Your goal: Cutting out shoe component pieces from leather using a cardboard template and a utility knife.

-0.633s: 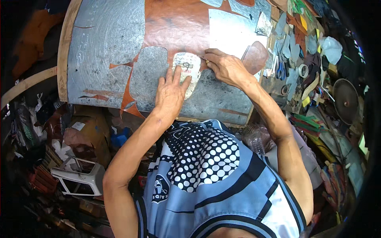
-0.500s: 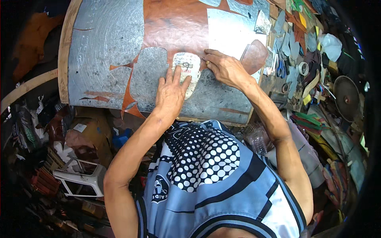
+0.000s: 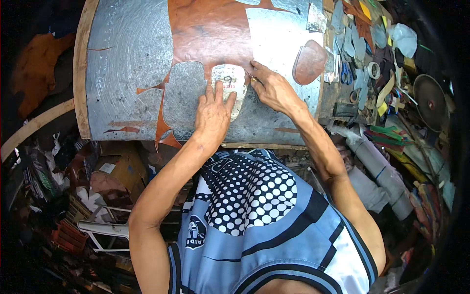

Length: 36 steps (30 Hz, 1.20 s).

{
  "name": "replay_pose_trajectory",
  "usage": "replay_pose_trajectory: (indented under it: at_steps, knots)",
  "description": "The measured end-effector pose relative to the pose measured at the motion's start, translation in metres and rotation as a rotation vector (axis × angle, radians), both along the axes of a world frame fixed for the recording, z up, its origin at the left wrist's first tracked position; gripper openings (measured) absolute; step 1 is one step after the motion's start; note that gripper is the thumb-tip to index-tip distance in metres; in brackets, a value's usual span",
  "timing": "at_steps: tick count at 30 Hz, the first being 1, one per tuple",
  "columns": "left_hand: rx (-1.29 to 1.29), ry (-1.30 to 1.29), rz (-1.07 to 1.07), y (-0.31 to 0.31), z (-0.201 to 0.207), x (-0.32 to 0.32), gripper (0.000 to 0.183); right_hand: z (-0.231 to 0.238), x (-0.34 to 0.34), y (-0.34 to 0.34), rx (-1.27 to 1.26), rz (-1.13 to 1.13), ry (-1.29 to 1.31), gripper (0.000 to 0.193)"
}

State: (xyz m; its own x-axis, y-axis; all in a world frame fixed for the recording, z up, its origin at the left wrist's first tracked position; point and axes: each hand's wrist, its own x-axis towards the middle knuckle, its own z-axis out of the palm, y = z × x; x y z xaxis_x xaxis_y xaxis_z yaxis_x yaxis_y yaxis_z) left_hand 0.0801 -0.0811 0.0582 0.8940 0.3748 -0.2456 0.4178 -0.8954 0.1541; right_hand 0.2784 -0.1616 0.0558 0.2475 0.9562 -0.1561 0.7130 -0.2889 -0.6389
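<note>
- The left hand (image 3: pixel 213 113) lies flat, palm down, fingers stretched forward and slightly spread, pressing on a pale shoe-shaped pattern (image 3: pixel 232 88); it grips nothing, only holds the pattern down.
- The left forearm runs up from the lower left, bent at the elbow, with the wrist straight.
- The pattern rests on the brown leather sheet (image 3: pixel 210 34), near the sheet's lower cut edge, on the metal-covered table (image 3: pixel 127 54).
- The right hand (image 3: pixel 272 89) sits just beside the pattern's right edge, knuckles up, fingers curled and pinched at that edge; whether a small tool is in the pinch cannot be told.
- The right arm reaches in from the lower right, elbow out, forearm angled up and left toward the pattern.
- A rounded brown leather piece (image 3: pixel 309 61) lies on the table to the right of the hands, apart from them.
- Blue-handled scissors (image 3: pixel 346 73) and a roll of tape (image 3: pixel 374 70) sit among the clutter past the table's right edge.
</note>
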Motion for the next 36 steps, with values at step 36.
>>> replay_pose_trajectory:
  at_steps: [36]
  knots:
    - [0.156, 0.174, -0.232, 0.008, -0.004, 0.013, 0.058, 0.006, -0.06, -0.032, -0.111, -0.306, -0.068, 0.029]
